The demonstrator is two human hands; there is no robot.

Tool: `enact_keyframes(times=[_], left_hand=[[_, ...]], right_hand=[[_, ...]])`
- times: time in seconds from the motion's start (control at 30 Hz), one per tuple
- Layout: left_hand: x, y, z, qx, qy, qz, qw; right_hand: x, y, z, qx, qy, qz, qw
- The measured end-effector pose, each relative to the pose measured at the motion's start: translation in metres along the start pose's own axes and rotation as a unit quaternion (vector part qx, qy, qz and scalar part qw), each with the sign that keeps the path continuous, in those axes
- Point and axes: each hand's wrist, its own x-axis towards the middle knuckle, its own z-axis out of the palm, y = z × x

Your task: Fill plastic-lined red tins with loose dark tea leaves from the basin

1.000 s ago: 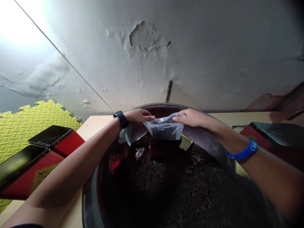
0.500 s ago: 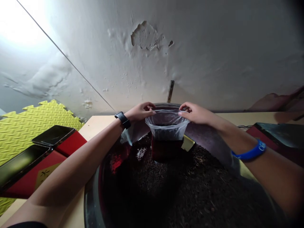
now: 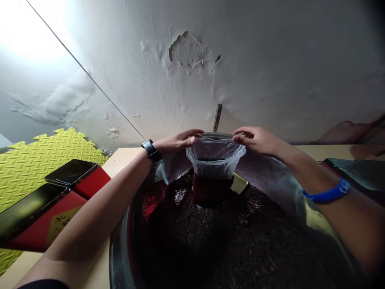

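Our fingertips (image 3: 191, 140) pinch opposite edges of the clear plastic bag (image 3: 214, 159), with left hand (image 3: 177, 141) and right hand (image 3: 255, 139) set apart so its mouth gapes wide. The bag sits in what seems a red box (image 3: 212, 189), upright amid dark loose leaves (image 3: 234, 237) in the metal basin (image 3: 118, 249).

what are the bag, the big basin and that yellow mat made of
The bag looks like thin clear plastic film: see-through, crinkled, glossy. The basin seems metal, probably steel: its wall mirrors red and yellow. The yellow mat looks like foam: matte, ribbed, with jigsaw edges.
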Motion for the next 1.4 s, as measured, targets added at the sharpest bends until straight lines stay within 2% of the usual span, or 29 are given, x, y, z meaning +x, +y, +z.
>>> enact_keyframes(times=[0.07, 0.17, 0.23, 0.4, 0.47, 0.53, 0.63, 0.73, 0.83, 0.9, 1.0, 1.1, 1.17, 1.27, 1.33, 1.4], left_hand=[[-0.004, 0.002, 0.001, 0.014, -0.065, 0.015, 0.998], [-0.005, -0.002, 0.006, 0.057, -0.077, 0.005, 0.995], [-0.003, -0.005, 0.011, 0.08, -0.081, -0.015, 0.993], [0.004, -0.006, 0.021, 0.144, -0.107, -0.05, 0.982], [0.005, -0.006, 0.024, 0.168, -0.085, -0.037, 0.981], [0.006, -0.007, 0.026, 0.17, -0.049, -0.024, 0.984], [0.006, -0.006, 0.034, 0.145, -0.001, -0.007, 0.989], [0.007, -0.002, 0.046, 0.112, 0.043, 0.033, 0.992], [0.011, 0.001, 0.06, 0.092, 0.092, 0.06, 0.99], [0.013, -0.001, 0.069, 0.083, 0.125, 0.044, 0.988], [0.017, -0.007, 0.076, 0.056, 0.153, -0.02, 0.987], [0.016, -0.008, 0.075, 0.019, 0.101, -0.047, 0.994], [0.014, -0.005, 0.072, -0.017, 0.019, -0.021, 0.999], [0.011, -0.001, 0.069, -0.052, -0.098, 0.023, 0.994], [0.011, -0.003, 0.071, -0.015, -0.095, 0.033, 0.995], [0.013, -0.008, 0.075, 0.051, -0.039, 0.036, 0.997]], right_hand=[[-0.002, -0.001, 0.002, 0.003, -0.086, -0.029, 0.996], [-0.005, -0.004, 0.01, -0.007, -0.184, -0.082, 0.98], [-0.005, -0.007, 0.018, -0.022, -0.196, -0.095, 0.976], [-0.006, -0.014, 0.036, -0.019, -0.182, -0.096, 0.979], [-0.006, -0.016, 0.04, 0.003, -0.174, -0.073, 0.982], [-0.007, -0.018, 0.043, 0.037, -0.175, -0.021, 0.984], [-0.009, -0.02, 0.044, 0.106, -0.213, 0.041, 0.97], [-0.01, -0.021, 0.045, 0.152, -0.247, -0.005, 0.957], [-0.009, -0.02, 0.047, 0.136, -0.236, -0.067, 0.96], [-0.008, -0.018, 0.048, 0.127, -0.224, -0.086, 0.962], [-0.007, -0.014, 0.049, 0.129, -0.209, -0.093, 0.965], [-0.006, -0.012, 0.049, 0.117, -0.184, -0.095, 0.971], [-0.006, -0.013, 0.049, 0.125, -0.163, -0.1, 0.974], [-0.008, -0.018, 0.049, 0.146, -0.132, -0.099, 0.975], [-0.01, -0.022, 0.048, 0.142, -0.125, -0.1, 0.977], [-0.012, -0.025, 0.047, 0.128, -0.125, -0.111, 0.978]])
